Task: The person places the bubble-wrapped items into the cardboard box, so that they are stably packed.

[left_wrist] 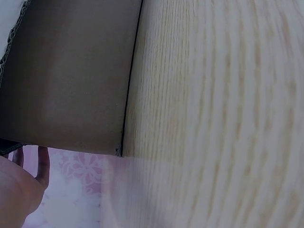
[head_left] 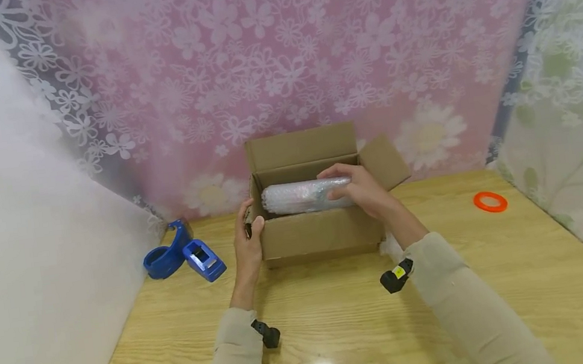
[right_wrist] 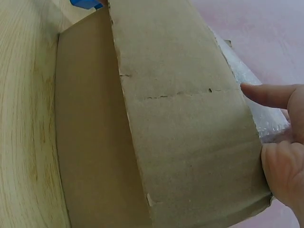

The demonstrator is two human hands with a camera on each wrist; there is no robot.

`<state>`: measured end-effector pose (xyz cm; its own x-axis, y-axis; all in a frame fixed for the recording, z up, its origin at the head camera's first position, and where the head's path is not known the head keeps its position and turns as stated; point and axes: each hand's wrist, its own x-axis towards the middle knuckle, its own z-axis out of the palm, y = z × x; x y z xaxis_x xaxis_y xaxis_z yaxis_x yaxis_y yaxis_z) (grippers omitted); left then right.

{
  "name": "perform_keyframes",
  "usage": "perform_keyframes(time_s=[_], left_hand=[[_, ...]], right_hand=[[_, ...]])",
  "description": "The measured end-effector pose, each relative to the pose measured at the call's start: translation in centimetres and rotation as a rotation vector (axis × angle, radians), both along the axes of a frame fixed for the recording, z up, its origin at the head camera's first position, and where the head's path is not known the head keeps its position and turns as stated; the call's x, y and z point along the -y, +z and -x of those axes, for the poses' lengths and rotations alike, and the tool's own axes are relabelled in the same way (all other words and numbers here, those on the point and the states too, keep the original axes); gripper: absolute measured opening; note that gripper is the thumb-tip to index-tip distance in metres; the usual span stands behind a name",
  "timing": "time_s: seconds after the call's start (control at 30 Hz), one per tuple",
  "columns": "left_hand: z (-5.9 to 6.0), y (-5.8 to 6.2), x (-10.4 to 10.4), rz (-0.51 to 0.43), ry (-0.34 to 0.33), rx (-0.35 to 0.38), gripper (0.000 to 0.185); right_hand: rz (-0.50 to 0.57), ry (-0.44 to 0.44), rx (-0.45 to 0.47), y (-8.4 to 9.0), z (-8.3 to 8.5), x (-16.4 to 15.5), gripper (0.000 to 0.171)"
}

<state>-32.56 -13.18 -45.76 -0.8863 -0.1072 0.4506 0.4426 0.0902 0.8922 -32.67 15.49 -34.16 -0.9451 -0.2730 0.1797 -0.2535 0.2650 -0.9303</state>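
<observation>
An open cardboard box (head_left: 325,232) stands on the table, its flaps spread. Inside lies a cylindrical bundle in bubble wrap (head_left: 290,198), placed lengthwise; its contents are blurred by the wrap. My left hand (head_left: 247,242) grips the box's left edge, thumb at the front corner. In the left wrist view that hand (left_wrist: 21,190) appears beside the box side (left_wrist: 71,76). My right hand (head_left: 362,191) holds the bundle's right end from above. The right wrist view shows the front flap (right_wrist: 175,95) folded outward, with the thumb and the bubble wrap (right_wrist: 263,114) behind its upper edge.
A blue tape dispenser (head_left: 170,259) lies left of the box. Far right on the wooden table (head_left: 341,321) is an orange ring (head_left: 478,201). Crumpled clear plastic (head_left: 391,247) sticks out by the box's right corner. A flowered curtain (head_left: 284,73) hangs close behind.
</observation>
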Motion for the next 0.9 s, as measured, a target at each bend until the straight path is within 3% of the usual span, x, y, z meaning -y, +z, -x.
perform_keyframes(time_s=[0.3, 0.57, 0.8, 0.9], left_hand=[[-0.31, -0.16, -0.12, 0.009, 0.000, -0.005, 0.050], [0.33, 0.15, -0.32, 0.033, 0.000, -0.015, 0.049], [0.33, -0.10, -0.16, 0.013, -0.011, 0.011, 0.052], [0.00, 0.47, 0.08, 0.000, -0.018, 0.031, 0.053]], right_hand=[[-0.026, 0.070, 0.020, -0.26, -0.01, -0.15, 0.043], [-0.036, 0.104, -0.005, 0.21, 0.33, -0.44, 0.042], [-0.042, 0.071, -0.024, -0.15, 0.24, -0.27, 0.036], [-0.020, 0.025, -0.035, -0.04, 0.31, 0.14, 0.032]])
